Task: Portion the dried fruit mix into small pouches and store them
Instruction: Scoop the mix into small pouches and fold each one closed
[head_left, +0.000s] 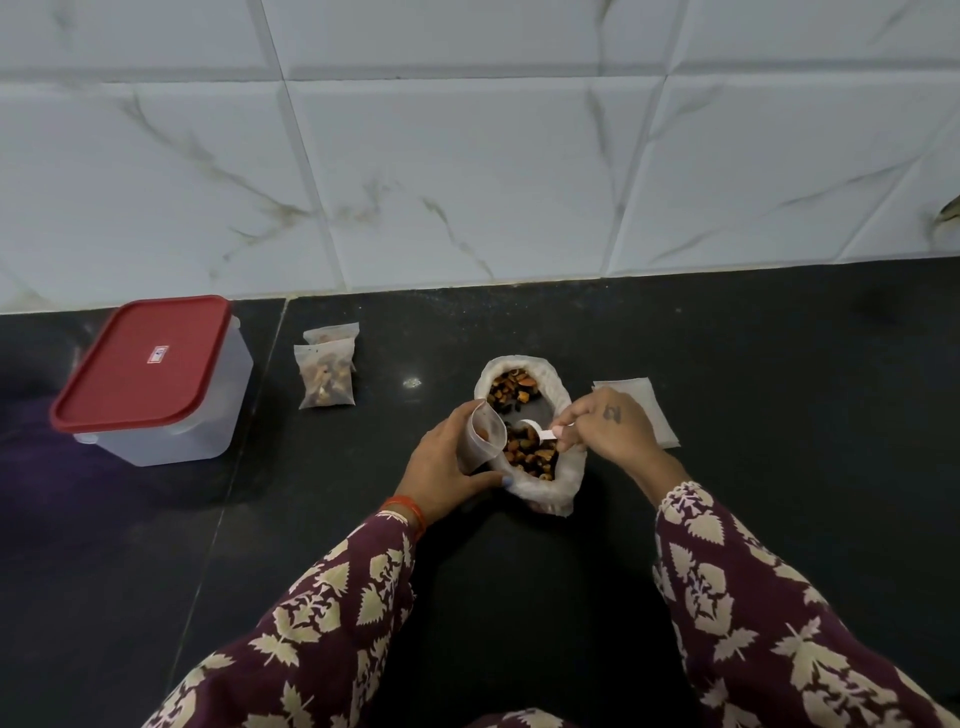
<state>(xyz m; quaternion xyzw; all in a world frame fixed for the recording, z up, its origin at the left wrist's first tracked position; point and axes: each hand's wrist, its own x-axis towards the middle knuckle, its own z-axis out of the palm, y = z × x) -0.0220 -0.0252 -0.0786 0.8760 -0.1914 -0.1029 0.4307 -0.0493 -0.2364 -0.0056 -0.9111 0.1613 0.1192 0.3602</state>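
now left hand (447, 457) grip curled round open pouch (485, 434), right hand (618, 421) grip pinching spoon (543, 434) over fruit bag (550, 488)

Two filled pouches (327, 371) lying left of centre; one open pouch (485, 434), one scoop (540, 434), one big fruit bag (530, 441) sitting centre; one red-lidded box (150, 379) standing far left; one stack of empty pouches (644, 410) lying right of centre.

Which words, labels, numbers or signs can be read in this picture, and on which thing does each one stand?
None can be read.
Sticker on the red lid: red and white, print too small and blurred.
Dark mark on the back of the right hand: a tattoo, shape unclear.
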